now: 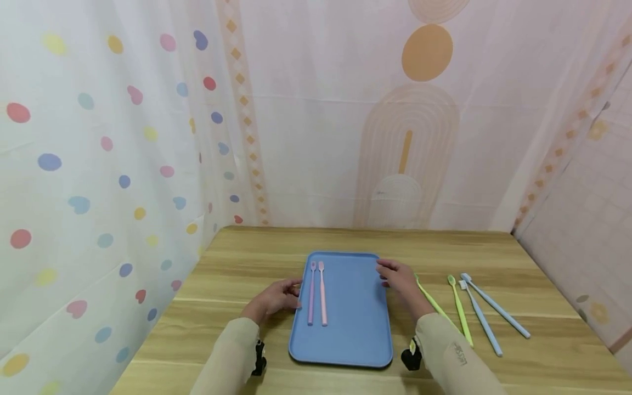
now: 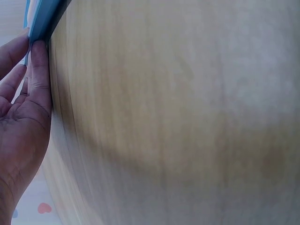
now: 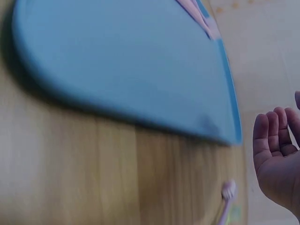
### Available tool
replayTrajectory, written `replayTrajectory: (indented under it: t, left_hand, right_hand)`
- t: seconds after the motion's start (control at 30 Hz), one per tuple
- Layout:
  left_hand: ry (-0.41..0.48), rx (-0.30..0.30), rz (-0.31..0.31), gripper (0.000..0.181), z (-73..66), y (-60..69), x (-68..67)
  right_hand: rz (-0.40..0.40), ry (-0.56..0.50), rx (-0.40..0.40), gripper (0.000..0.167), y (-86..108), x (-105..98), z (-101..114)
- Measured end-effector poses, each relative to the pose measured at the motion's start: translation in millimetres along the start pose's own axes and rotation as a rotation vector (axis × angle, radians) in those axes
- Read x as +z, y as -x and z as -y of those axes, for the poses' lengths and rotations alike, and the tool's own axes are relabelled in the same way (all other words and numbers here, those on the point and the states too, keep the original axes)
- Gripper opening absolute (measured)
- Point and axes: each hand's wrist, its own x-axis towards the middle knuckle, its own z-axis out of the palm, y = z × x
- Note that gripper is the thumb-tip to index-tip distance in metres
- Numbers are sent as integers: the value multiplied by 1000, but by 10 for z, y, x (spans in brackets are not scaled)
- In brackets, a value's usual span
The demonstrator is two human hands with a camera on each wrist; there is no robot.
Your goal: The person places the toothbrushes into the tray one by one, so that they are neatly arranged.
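I've got L hand [image 1: 278, 296] here, fingers pinching the blue tray [image 1: 353, 310] by its L rim, prob. to steady it on the counter [image 1: 197, 329]! R hand [image 1: 401, 278] at the far R edge, fingers loosely bent; can't tell if they touch. Purple brush [image 1: 311, 296] & pink brush [image 1: 323, 296] lie parallel on tray's L side, prob. saving space; green brushes [image 1: 461, 311] & blue brushes [image 1: 481, 319] sit R of tray.

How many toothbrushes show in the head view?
6: a purple toothbrush and a pink toothbrush on the rectangular blue tray; two green toothbrushes and two light-blue toothbrushes on the wooden table to its right. The right arm may hide more.
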Motion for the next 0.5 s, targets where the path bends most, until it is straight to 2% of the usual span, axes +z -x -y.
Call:
replayTrajectory:
  t: [0.2, 0.4, 0.5]
  left_hand:
    - [-4, 2, 1, 69, -2, 9, -3]
    - [-7, -15, 0, 68, -17, -3, -1]
    - [-15, -28, -7, 68, -9, -19, 1]
  right_hand:
    - [19, -24, 2, 42, -35, -364, 6]
    - [19, 3, 24, 48, 17, -716, 42]
    - [22, -25, 18, 50, 29, -890, 49]
